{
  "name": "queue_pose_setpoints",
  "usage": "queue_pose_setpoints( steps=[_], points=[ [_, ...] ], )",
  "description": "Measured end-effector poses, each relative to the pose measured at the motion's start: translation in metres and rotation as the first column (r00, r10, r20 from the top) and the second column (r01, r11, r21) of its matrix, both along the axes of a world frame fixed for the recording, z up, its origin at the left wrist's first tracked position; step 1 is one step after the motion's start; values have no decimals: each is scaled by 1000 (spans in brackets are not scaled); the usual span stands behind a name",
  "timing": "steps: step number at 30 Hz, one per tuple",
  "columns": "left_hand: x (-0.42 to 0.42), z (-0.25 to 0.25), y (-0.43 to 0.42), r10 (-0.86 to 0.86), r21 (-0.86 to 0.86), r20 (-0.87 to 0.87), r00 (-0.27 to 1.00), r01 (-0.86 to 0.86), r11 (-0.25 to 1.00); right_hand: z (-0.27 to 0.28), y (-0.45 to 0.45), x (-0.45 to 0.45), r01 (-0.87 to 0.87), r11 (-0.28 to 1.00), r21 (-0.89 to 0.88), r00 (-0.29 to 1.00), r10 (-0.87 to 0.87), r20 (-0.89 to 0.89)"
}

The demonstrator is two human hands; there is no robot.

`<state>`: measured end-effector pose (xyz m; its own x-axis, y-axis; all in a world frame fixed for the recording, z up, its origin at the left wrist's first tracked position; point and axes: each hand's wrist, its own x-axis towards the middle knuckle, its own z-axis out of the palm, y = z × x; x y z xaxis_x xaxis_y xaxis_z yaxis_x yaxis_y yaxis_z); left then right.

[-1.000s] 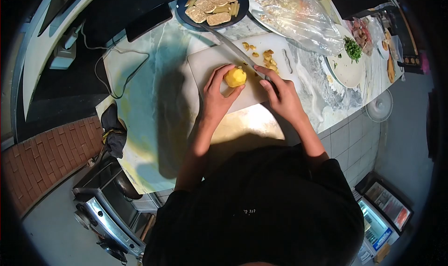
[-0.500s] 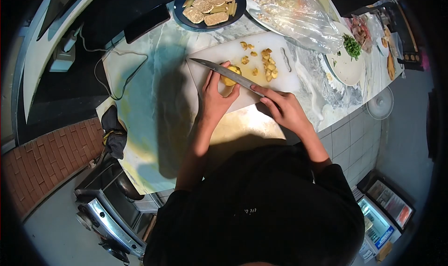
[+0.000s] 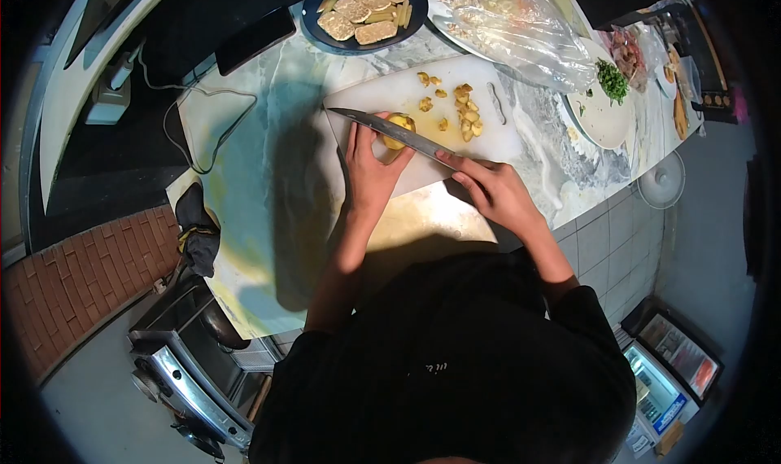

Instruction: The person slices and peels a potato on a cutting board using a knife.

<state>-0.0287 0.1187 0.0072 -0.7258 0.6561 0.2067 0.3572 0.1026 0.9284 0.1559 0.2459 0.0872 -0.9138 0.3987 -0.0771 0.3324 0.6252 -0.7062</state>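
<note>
On the white cutting board (image 3: 423,171), my left hand (image 3: 373,167) grips a round yellow peeled item (image 3: 400,123) between thumb and fingers. My right hand (image 3: 498,189) is closed round the handle of a long knife (image 3: 406,136). The blade lies across the yellow item, its tip pointing to the upper left beyond my left fingers, and hides part of it. Several small yellow-brown pieces (image 3: 469,120) are scattered on the board, up and to the right of the blade.
A dark pan (image 3: 312,29) with breaded slices stands behind the board. At the back right are a plastic bag (image 3: 533,37), a plate (image 3: 607,130) with chopped greens (image 3: 612,81) and more bags. A cable (image 3: 213,92) lies on the left, above a dark cloth (image 3: 198,232).
The knife has swung left from beyond the yellow item to lie across it, my right hand turning with it. My left hand and the item have shifted slightly left.
</note>
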Motion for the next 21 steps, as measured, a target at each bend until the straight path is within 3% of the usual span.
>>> queue_pose_setpoints(
  steps=[7, 21],
  points=[
    [0, -4, -2, -15, -1, 66, 998, 15, 1000, -1, 3, 2, -15, 1000, 11, 1000, 15, -2],
    [-8, -8, -2, -87, 17, 39, 995, 86, 996, -1, 4, 0, 8, 1000, -24, 1000, -8, 16]
  ],
)
